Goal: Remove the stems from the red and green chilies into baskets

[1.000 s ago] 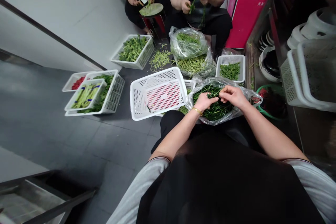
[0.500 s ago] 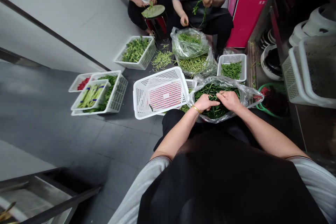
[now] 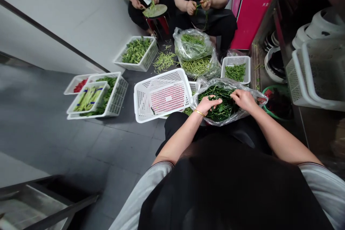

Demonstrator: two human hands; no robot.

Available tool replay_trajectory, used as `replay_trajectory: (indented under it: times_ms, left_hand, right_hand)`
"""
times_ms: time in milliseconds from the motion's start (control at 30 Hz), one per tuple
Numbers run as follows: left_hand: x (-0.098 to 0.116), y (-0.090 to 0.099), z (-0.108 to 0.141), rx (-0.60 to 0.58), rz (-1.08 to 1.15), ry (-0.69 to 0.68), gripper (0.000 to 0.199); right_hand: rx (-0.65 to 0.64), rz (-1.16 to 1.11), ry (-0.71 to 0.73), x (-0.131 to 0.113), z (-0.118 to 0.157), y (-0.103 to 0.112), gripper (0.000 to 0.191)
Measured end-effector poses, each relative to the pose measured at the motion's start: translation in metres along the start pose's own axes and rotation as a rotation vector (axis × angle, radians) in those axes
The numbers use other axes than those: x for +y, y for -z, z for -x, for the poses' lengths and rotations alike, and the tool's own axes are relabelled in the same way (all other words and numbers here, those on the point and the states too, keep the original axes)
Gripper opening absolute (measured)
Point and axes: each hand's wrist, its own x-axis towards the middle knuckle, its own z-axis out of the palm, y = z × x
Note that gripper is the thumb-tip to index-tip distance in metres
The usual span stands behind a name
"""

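Note:
In front of my knees a clear plastic bag (image 3: 254, 95) gapes wide, filled with long, thin, glossy dark green vegetables (image 3: 222, 111) whose kind I cannot make out. My left hand (image 3: 207, 105), with a gold bracelet at the wrist, is at the bag's left side, fingers curled round some of these vegetables and thumb stretched out. Over the bag's right side, my right hand (image 3: 244, 99) has its fingers pinched together; whatever they hold is too small to tell. Left of the bag stands a white perforated basket (image 3: 137, 95) with one dark green piece in it.
Two people sit opposite, one handling green stems, the other at a round stool (image 3: 159, 10). Between us lie a bag of green stems (image 3: 195, 66) and a small basket of leaves (image 3: 249, 75). Vegetable baskets (image 3: 118, 97) stand left; a green basin (image 3: 272, 113) and stacked white baskets (image 3: 295, 79) stand right.
My hands were close together over the bag; now the right hand has moved away to the right while the left stays near its place. The opposite person's hands have come together.

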Motion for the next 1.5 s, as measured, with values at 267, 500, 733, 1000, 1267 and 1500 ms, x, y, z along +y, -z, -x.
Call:
replay_trajectory:
  times_ms: [267,500,733,1000,1267,1500]
  left_hand:
    - [-0.005,-0.014,-0.003,-0.07,-0.208,-0.05,0.025]
    - [-0.002,-0.011,0.002,-0.102,-0.156,0.056,0.034]
    - [-0.001,-0.017,0.007,0.028,-0.102,-0.015,0.028]
    - [0.012,-0.012,0.013,-0.098,-0.213,-0.255,0.033]
    - [0.006,-0.002,0.02,-0.336,0.014,0.073,0.045]
    - [0.005,-0.002,0.019,-0.397,0.22,0.201,0.049]
  right_hand:
    - [0.013,-0.905,-0.093,-0.036,-0.002,-0.002,0.049]
    - [-0.007,-0.21,0.154,-0.03,0.006,0.001,0.036]
    - [0.149,-0.015,0.061,-0.032,0.011,-0.01,0.034]
    - [-0.066,-1.052,-0.168,-0.041,0.008,-0.009,0.051]
    - [-0.481,-0.93,-0.146,-0.033,0.017,-0.01,0.061]
    - [0.017,-0.209,0.089,-0.035,0.016,-0.005,0.06]
